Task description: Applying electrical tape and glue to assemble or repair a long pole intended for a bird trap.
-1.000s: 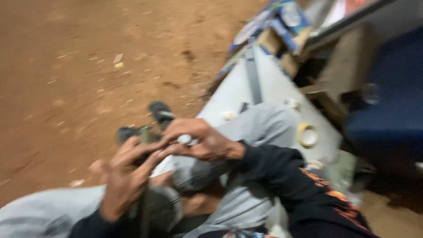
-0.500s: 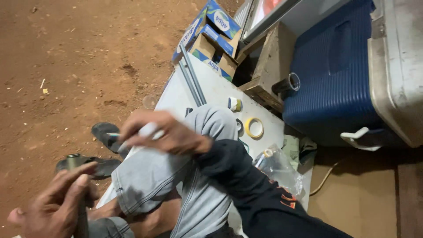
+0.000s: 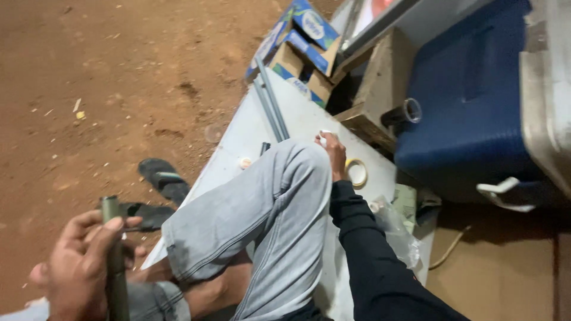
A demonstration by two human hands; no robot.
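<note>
The grey-green pipe point(image 3: 113, 255) stands nearly upright at the lower left, its open end above the left hand point(image 3: 80, 270), whose grip is closed around the shaft with the fingers wrapped over it. The lower end of the pipe runs out of view at the bottom edge.

Right of the pipe, the person's raised knee in light grey jeans point(image 3: 267, 202) fills the middle and hides much of what lies beyond it. Past the knee, farther from the pipe, the right hand point(image 3: 334, 153) in a dark sleeve reaches down to the white board point(image 3: 309, 119) that lies on the ground as a worktop. Its fingers are bent around a small white object point(image 3: 325, 138); the knee covers part of the hand, so how tightly the grip is closed on it cannot be told. Just beside that hand lies a roll of yellowish tape point(image 3: 357, 173).

Also on the board, farther from the pipe, are two long grey pipes point(image 3: 270, 101) lying side by side, and a small round cap point(image 3: 244, 162). A crumpled clear plastic bag point(image 3: 395, 229) lies by the sleeve. Beyond the board are a blue-and-brown cardboard box point(image 3: 303, 44) and a blue cooler point(image 3: 470, 101). Close to the pipe, on the red dirt ground point(image 3: 107, 65), lie dark sandals point(image 3: 163, 181).
</note>
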